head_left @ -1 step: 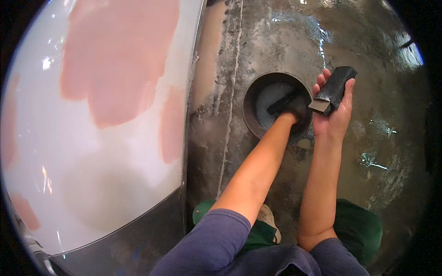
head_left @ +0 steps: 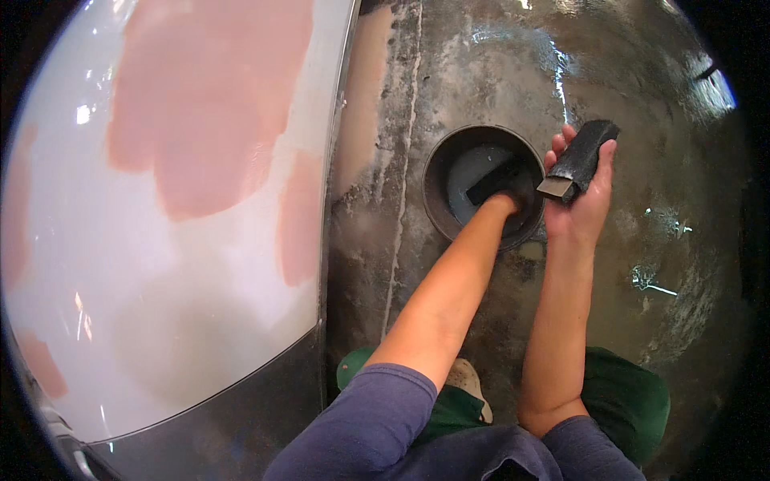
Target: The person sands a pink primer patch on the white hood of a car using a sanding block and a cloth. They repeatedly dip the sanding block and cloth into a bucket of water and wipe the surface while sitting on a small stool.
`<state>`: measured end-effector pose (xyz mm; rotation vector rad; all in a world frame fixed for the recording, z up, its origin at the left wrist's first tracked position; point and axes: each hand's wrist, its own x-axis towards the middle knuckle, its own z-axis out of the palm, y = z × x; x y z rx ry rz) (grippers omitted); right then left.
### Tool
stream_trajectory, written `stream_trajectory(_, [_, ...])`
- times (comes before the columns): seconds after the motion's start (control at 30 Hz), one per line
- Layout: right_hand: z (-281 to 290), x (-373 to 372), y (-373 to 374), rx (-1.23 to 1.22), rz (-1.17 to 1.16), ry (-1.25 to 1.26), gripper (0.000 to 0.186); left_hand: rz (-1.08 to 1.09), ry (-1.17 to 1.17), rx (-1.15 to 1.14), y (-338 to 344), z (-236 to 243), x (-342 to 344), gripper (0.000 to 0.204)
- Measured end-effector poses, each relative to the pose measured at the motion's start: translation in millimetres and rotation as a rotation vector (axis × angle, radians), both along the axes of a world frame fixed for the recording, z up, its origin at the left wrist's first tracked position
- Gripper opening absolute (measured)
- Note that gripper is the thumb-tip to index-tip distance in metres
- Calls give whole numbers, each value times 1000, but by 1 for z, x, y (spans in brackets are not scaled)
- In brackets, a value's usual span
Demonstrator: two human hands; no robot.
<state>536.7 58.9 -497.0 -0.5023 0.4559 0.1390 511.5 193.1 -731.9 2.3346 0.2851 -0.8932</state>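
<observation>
My left hand (head_left: 509, 203) reaches into a dark bucket (head_left: 439, 150) of cloudy water, by a dark oblong piece (head_left: 487, 183) lying in it; its fingers are hidden in the water and shadow. Just right of the bucket, my right hand (head_left: 581, 204) is raised palm up, fingers curled around a block wrapped in a black, rough-surfaced sheet (head_left: 588, 148). A flat, pale greyish bar (head_left: 555, 186) sticks out of the wrapping's near end.
A white panel (head_left: 200, 289) with pink patches (head_left: 204, 108), apparently vehicle bodywork, fills the left side, with dark trim (head_left: 224, 409) along its lower edge. The bucket stands on a wet, stained concrete floor (head_left: 650, 160). My green-clad knees (head_left: 622, 401) and a light shoe (head_left: 467, 385) show below.
The black-wrapped block and my right hand have shifted very slightly downward in the picture. My left hand stays in the bucket.
</observation>
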Motion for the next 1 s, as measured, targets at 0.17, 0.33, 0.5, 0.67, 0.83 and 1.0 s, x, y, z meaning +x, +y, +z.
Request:
stream_trajectory(0.17, [-27, -36, 13, -15, 30, 85, 52, -121, 95, 47, 25, 40, -10, 67])
stream_trajectory(0.33, [1, -51, 33, 58, 13, 114, 54, 581, 203, -413, 48, 110, -36, 55])
stream_trajectory(0.5, [23, -49, 30, 150, -12, 93, 54, 418, 344, -714, 45, 127, -49, 52])
stream_trajectory(0.67, [34, -59, 15, 126, -42, 58, 54, 293, 174, -578, 22, 110, -64, 66])
stream_trajectory(0.83, [27, -68, -5, 58, -95, 44, 54, 100, 147, -593, 10, 83, -65, 60])
stream_trajectory(1.0, [20, -77, -24, 72, -173, 62, 56, 223, 386, -561, -7, 86, -71, 55])
